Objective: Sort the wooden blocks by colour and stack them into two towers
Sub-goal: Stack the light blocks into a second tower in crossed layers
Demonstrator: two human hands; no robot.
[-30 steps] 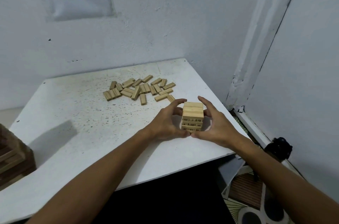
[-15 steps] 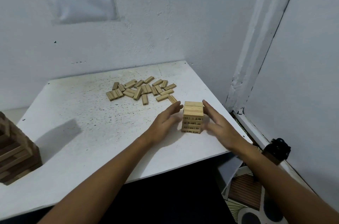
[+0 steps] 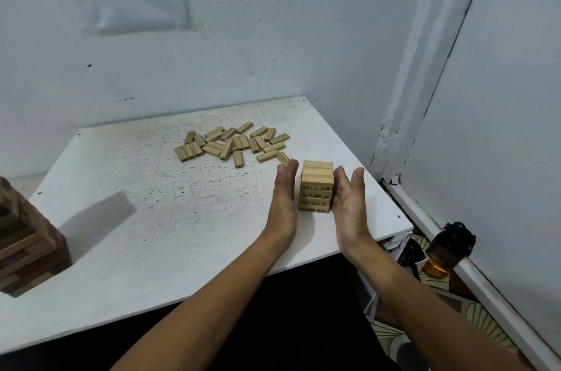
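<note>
The head view shows a short light-wood block tower (image 3: pixel 317 187) standing at the 4 o'clock side of the white counter (image 3: pixel 127 218), near its right edge. It is flanked by both hands, held flat and upright like two boards. The left hand (image 3: pixel 283 199) is held just beside the tower's left face, a thin gap showing between palm and wood. The right hand (image 3: pixel 349 203) is set against the right face, though actual contact cannot be told. On both hands the fingers (image 3: pixel 287 171) are kept straight and together, and nothing is gripped. This pose is judged to be a squaring-up: the layers are being pressed flush so that further blocks can be borne without leaning.

A loose scatter of light blocks (image 3: pixel 233 144) is left lying at 12 o'clock, just beyond the tower, presumably within easy reach for the next layers. The dark-wood tower (image 3: pixel 28 246) is kept well apart at 9 o'clock, partly cut off by the frame, so the two colours are not mixed. A dark-capped bottle (image 3: pixel 449 249) is seen off the counter on the floor at 4 o'clock.
</note>
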